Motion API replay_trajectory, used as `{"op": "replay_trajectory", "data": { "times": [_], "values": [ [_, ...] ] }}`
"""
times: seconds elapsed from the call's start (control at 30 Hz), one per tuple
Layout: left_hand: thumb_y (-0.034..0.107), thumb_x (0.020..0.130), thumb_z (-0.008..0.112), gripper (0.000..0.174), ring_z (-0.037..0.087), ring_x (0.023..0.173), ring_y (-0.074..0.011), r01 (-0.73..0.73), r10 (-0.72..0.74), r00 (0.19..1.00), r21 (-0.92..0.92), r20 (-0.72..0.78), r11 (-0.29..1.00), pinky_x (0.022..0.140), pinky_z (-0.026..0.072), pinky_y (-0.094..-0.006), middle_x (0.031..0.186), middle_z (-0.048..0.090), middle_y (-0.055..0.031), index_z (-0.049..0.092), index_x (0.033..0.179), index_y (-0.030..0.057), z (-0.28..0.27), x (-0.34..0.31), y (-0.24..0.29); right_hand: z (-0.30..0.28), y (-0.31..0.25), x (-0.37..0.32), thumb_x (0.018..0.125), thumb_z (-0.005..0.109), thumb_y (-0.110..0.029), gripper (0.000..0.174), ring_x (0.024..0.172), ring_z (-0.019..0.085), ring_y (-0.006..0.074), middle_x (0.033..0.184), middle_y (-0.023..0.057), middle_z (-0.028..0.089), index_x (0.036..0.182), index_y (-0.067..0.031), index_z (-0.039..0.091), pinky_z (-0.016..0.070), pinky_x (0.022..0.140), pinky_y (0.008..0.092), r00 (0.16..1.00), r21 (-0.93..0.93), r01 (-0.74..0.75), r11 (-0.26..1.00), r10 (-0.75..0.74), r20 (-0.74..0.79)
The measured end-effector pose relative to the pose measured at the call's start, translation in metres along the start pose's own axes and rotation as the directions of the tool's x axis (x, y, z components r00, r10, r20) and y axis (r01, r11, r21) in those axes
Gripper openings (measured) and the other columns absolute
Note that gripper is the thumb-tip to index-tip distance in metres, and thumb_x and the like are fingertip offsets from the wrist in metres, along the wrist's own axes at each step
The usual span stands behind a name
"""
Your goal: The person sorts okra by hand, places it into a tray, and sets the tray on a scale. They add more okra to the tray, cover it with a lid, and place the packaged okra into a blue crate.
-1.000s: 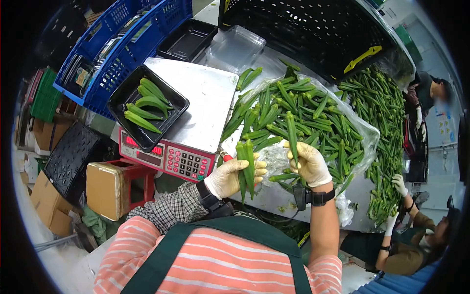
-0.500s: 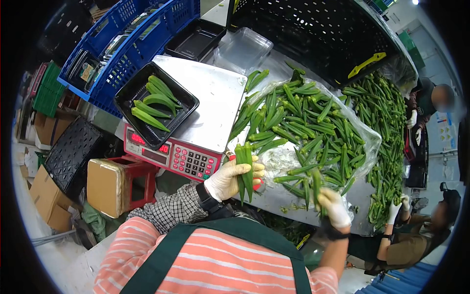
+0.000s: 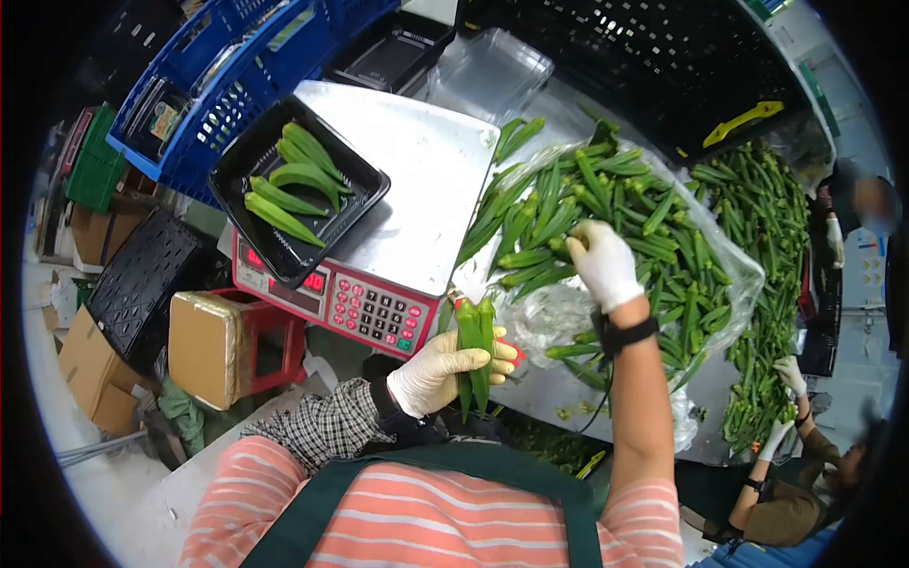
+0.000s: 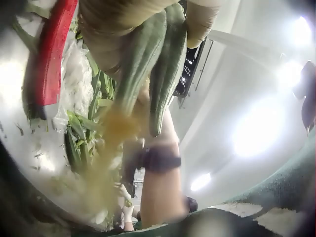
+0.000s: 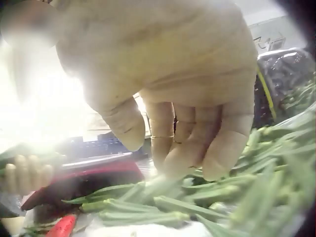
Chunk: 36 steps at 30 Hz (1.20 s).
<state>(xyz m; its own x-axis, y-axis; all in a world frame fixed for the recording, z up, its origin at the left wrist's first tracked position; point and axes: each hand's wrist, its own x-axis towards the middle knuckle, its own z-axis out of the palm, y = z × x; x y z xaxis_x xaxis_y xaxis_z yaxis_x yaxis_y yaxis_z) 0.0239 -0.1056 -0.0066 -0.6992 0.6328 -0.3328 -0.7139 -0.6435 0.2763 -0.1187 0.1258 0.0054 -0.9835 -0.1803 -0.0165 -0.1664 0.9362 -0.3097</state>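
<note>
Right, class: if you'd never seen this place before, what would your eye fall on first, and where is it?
Probably the big heap of green okra, spread on clear plastic under the gloved right hand. Left of it stands a scale with a red keypad panel, a black tray of okra on its left end. Nearer the person's chest, the gloved left hand grips okra pods.

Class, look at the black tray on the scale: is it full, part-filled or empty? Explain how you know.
Part-filled. A few okra lie in the tray, and bare black bottom shows beside them.
</note>
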Motion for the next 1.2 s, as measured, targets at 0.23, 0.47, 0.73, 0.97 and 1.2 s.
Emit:
{"op": "replay_trajectory", "data": {
  "times": [0.23, 0.47, 0.73, 0.97, 1.2],
  "values": [
    [0.014, 0.080, 0.061, 0.054, 0.054, 0.104, -0.0265, -0.090, 0.089, 0.996, 0.003, 0.018, 0.996, 0.090, 0.0434, -0.0377, 0.114, 0.054, -0.0172, 0.036, 0.126, -0.0005, -0.011, -0.005, -0.017, 0.006, 0.020, -0.001, 0.074, 0.063, -0.015, 0.019, 0.081, 0.058, 0.0318, 0.090, 0.0158, 0.058, 0.090, -0.0048, 0.059, 0.0477, 0.069, 0.0397, 0.990, -0.062, 0.114, 0.991, -0.119, -0.075],
    [0.015, 0.077, 0.065, 0.061, 0.044, 0.118, -0.0291, -0.099, 0.124, 0.979, -0.153, 0.159, 0.983, 0.100, 0.0351, -0.0417, 0.127, 0.044, -0.0171, 0.035, 0.128, 0.0012, 0.004, 0.030, -0.016, -0.058, -0.046, -0.065, 0.081, 0.063, -0.018, 0.025, 0.065, 0.053, 0.0088, 0.075, 0.0037, 0.060, 0.097, 0.0009, 0.060, 0.0443, 0.061, 0.0237, 0.901, 0.600, -0.302, 0.741, 0.017, 0.433],
    [0.011, 0.077, 0.063, 0.055, 0.055, 0.101, -0.0261, -0.167, 0.173, 0.983, -0.096, 0.054, 0.981, 0.089, 0.0447, -0.0410, 0.114, 0.053, -0.0151, 0.038, 0.125, 0.0038, 0.004, -0.012, -0.002, 0.006, -0.053, 0.014, 0.081, 0.057, -0.039, 0.040, 0.067, 0.060, 0.0267, 0.073, 0.0168, 0.062, 0.081, 0.0009, 0.063, 0.0458, 0.062, 0.0346, 0.977, 0.181, -0.095, 0.979, 0.056, 0.208],
    [0.013, 0.081, 0.061, 0.046, 0.056, 0.098, -0.0251, -0.664, 0.699, 0.685, 0.220, -0.203, 0.715, 0.085, 0.0470, -0.0392, 0.107, 0.055, -0.0144, 0.041, 0.121, 0.0026, 0.046, -0.100, 0.123, 0.072, -0.012, 0.048, 0.079, 0.058, -0.038, 0.039, 0.051, 0.055, 0.0253, 0.062, 0.0141, 0.057, 0.068, -0.0008, 0.055, 0.0448, 0.051, 0.0359, 0.999, 0.207, 0.042, 0.977, -0.039, -0.019],
    [0.010, 0.083, 0.057, 0.027, 0.054, 0.099, -0.0237, -0.642, 0.718, 0.651, 0.326, -0.247, 0.694, 0.088, 0.0427, -0.0358, 0.105, 0.056, -0.0116, 0.050, 0.107, -0.0006, 0.013, -0.115, 0.192, -0.020, -0.056, 0.010, 0.088, 0.054, -0.021, 0.020, 0.045, 0.045, 0.0068, 0.058, -0.0014, 0.048, 0.074, -0.0067, 0.051, 0.0359, 0.042, 0.0189, 0.976, 0.898, -0.185, 0.399, 0.177, 0.123]
  ]
}}
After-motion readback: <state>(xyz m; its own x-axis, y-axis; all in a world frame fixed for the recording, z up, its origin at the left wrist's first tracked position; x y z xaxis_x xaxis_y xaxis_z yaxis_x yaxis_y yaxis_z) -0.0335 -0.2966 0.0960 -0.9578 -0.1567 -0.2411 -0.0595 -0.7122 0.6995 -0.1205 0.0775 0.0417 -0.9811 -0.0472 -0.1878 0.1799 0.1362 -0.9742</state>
